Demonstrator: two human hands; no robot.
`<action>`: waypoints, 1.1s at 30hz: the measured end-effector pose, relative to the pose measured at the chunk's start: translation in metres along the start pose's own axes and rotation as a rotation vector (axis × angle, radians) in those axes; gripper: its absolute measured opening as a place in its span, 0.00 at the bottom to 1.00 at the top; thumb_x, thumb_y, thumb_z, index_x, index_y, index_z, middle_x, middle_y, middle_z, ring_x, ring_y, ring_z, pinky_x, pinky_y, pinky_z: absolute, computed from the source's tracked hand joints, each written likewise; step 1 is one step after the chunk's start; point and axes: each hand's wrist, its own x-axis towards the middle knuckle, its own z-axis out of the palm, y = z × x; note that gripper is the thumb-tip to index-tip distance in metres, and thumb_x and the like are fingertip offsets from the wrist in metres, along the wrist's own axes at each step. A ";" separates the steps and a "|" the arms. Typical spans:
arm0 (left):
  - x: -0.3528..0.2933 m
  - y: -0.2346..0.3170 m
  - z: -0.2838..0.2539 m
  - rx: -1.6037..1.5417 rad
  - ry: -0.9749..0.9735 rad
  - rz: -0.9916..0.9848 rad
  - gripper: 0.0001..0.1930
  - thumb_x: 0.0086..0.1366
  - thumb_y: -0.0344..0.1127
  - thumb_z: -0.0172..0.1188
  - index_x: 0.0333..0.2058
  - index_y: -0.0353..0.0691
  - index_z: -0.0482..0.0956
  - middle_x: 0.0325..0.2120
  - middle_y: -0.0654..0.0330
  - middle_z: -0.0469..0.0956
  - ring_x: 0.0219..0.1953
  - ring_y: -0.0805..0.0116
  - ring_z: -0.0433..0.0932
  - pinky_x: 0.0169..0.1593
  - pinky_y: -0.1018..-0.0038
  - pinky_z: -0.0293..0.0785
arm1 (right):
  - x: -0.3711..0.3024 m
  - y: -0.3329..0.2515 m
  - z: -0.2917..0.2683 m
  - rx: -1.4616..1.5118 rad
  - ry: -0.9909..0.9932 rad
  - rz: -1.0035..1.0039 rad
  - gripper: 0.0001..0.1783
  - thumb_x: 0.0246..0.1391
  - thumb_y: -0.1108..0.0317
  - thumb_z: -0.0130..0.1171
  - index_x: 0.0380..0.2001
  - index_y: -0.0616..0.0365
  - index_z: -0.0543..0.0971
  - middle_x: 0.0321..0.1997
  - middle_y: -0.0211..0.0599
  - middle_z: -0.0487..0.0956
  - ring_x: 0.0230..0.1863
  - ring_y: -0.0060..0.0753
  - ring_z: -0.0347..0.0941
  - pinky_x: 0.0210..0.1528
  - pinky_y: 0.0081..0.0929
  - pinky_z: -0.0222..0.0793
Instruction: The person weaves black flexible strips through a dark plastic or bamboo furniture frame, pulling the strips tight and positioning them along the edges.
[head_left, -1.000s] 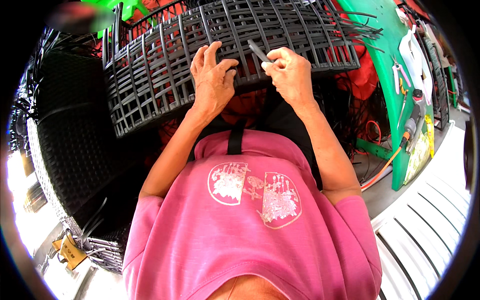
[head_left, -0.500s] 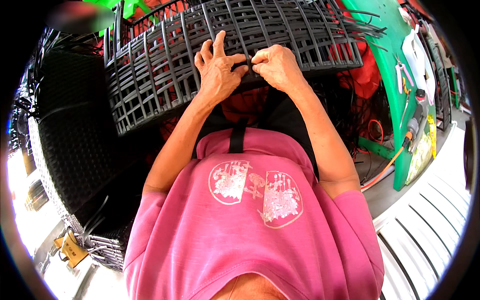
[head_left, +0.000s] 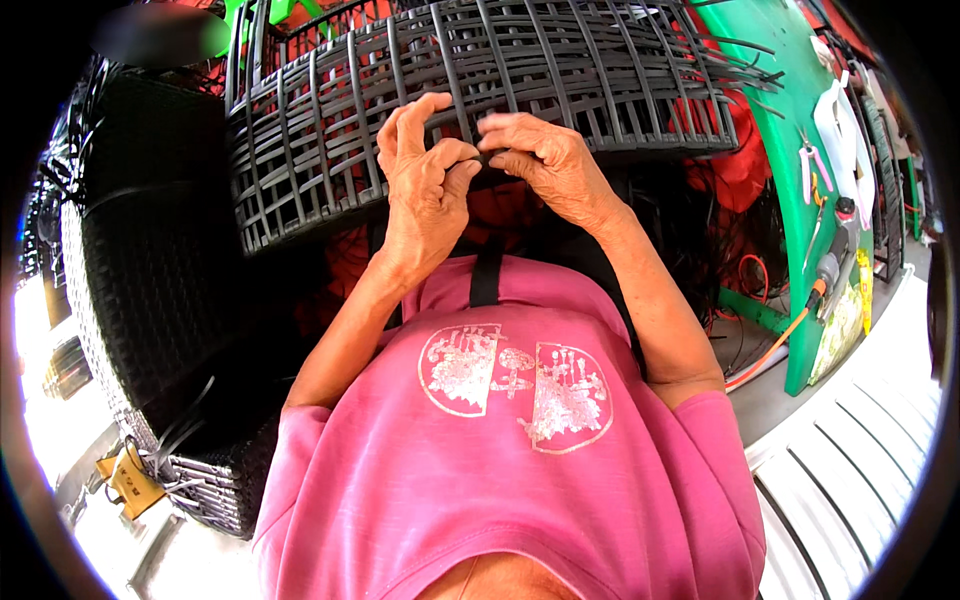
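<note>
A panel of woven black wicker strips [head_left: 400, 75] on a black frame lies across the top of the view. Both my hands meet at its near rim. My left hand [head_left: 425, 185] pinches thumb and forefinger together there, its other fingers raised over the weave. Close beside it, my right hand [head_left: 560, 170] has its fingers curled toward the thumb, the upper fingertips slightly blurred. What lies in either pinch is too small and dark to make out. Loose strip ends [head_left: 745, 70] stick out at the panel's right end.
To my left stands a dark woven wicker piece [head_left: 150, 260]. A green board [head_left: 765, 130] on the right bears pink-handled pliers [head_left: 808, 170] and a grey tool [head_left: 832, 258] with an orange hose. A white slatted surface [head_left: 840, 470] lies lower right, a tan tag [head_left: 130, 483] lower left.
Both hands have come lower and nearer to me, and the right fingers have shifted at the rim. The panel and surroundings sit slightly further right in view.
</note>
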 end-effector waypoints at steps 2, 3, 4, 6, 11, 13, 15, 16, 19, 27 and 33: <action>-0.007 -0.012 -0.002 -0.084 -0.017 -0.069 0.09 0.51 0.24 0.60 0.33 0.41 0.75 0.52 0.54 0.65 0.56 0.51 0.59 0.58 0.61 0.53 | 0.002 -0.008 -0.001 -0.093 -0.072 0.059 0.11 0.47 0.73 0.59 0.37 0.60 0.79 0.36 0.45 0.79 0.34 0.38 0.77 0.34 0.25 0.71; -0.009 -0.017 0.000 -0.025 0.010 -0.087 0.09 0.51 0.23 0.60 0.33 0.41 0.75 0.52 0.54 0.65 0.56 0.50 0.59 0.58 0.61 0.53 | 0.002 -0.009 0.002 -0.094 0.036 0.096 0.10 0.47 0.73 0.60 0.35 0.61 0.79 0.33 0.45 0.79 0.31 0.38 0.77 0.32 0.26 0.71; -0.010 -0.023 0.002 0.034 0.035 -0.106 0.10 0.51 0.23 0.59 0.33 0.41 0.75 0.52 0.54 0.65 0.56 0.50 0.58 0.58 0.61 0.53 | 0.001 -0.011 0.006 -0.094 0.143 0.135 0.09 0.46 0.72 0.60 0.34 0.62 0.79 0.29 0.45 0.79 0.28 0.38 0.77 0.30 0.26 0.70; -0.010 -0.030 0.004 0.140 0.029 -0.114 0.10 0.51 0.24 0.60 0.34 0.42 0.76 0.53 0.54 0.65 0.57 0.49 0.57 0.59 0.60 0.52 | 0.006 -0.017 0.008 -0.122 0.269 0.248 0.08 0.43 0.71 0.60 0.27 0.65 0.78 0.19 0.45 0.76 0.20 0.42 0.74 0.26 0.30 0.69; -0.006 -0.036 0.015 0.340 -0.124 -0.120 0.13 0.50 0.32 0.62 0.38 0.45 0.80 0.58 0.51 0.59 0.60 0.44 0.53 0.61 0.55 0.47 | 0.020 -0.019 0.007 -0.377 0.121 0.269 0.05 0.35 0.75 0.53 0.18 0.65 0.76 0.18 0.53 0.73 0.23 0.55 0.72 0.29 0.40 0.69; -0.003 -0.037 0.019 0.359 -0.138 -0.153 0.14 0.51 0.33 0.62 0.39 0.45 0.80 0.59 0.51 0.58 0.60 0.44 0.53 0.60 0.54 0.47 | 0.025 -0.016 0.005 -0.466 0.033 0.269 0.04 0.32 0.76 0.53 0.15 0.66 0.75 0.18 0.55 0.73 0.24 0.58 0.71 0.30 0.41 0.69; -0.003 -0.040 0.020 0.341 -0.146 -0.161 0.15 0.52 0.35 0.61 0.41 0.46 0.80 0.59 0.51 0.57 0.60 0.44 0.52 0.61 0.54 0.46 | 0.030 -0.013 0.006 -0.462 0.037 0.258 0.05 0.31 0.75 0.52 0.12 0.66 0.73 0.17 0.56 0.72 0.25 0.60 0.71 0.30 0.42 0.69; -0.003 -0.041 0.021 0.332 -0.145 -0.159 0.15 0.52 0.35 0.62 0.41 0.46 0.80 0.59 0.51 0.57 0.60 0.44 0.52 0.61 0.54 0.46 | 0.032 -0.012 0.006 -0.462 0.040 0.252 0.05 0.31 0.74 0.52 0.11 0.66 0.72 0.17 0.56 0.72 0.25 0.61 0.71 0.31 0.43 0.69; -0.002 -0.045 0.022 0.334 -0.144 -0.152 0.15 0.51 0.36 0.62 0.40 0.46 0.81 0.59 0.52 0.58 0.61 0.45 0.52 0.61 0.54 0.46 | 0.039 -0.003 0.003 -0.458 -0.030 0.212 0.07 0.31 0.72 0.53 0.10 0.67 0.72 0.16 0.57 0.72 0.26 0.61 0.71 0.32 0.43 0.69; 0.003 -0.046 0.023 0.272 -0.111 -0.257 0.14 0.44 0.35 0.67 0.34 0.50 0.82 0.58 0.55 0.60 0.61 0.47 0.52 0.61 0.56 0.46 | 0.042 0.001 0.008 -0.442 -0.045 0.260 0.06 0.29 0.74 0.50 0.13 0.64 0.76 0.15 0.56 0.72 0.22 0.57 0.71 0.30 0.41 0.69; 0.003 -0.046 0.026 0.279 -0.081 -0.209 0.12 0.45 0.34 0.66 0.33 0.50 0.83 0.57 0.55 0.60 0.60 0.48 0.53 0.60 0.56 0.46 | 0.046 0.007 0.011 -0.250 -0.144 0.417 0.09 0.37 0.71 0.57 0.25 0.63 0.80 0.18 0.40 0.76 0.23 0.34 0.72 0.30 0.27 0.68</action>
